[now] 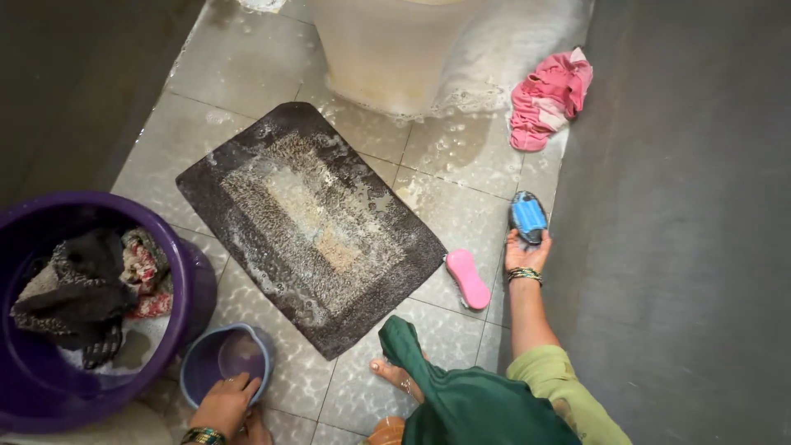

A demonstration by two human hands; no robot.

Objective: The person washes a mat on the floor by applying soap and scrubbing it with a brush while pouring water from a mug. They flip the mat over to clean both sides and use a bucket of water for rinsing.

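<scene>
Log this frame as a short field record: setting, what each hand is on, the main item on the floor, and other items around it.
setting: wet tiled floor, soapy patches
left hand: gripping the rim of a small purple mug
right hand: palm up, holding a blue scrub brush
main item: dark rectangular doormat, lathered, lying flat on the tiles
beside mat: pink brush on the floor, untouched
left side: large purple tub holding dark wet clothes
top: pale bucket; pink cloth bunched on the floor
</scene>
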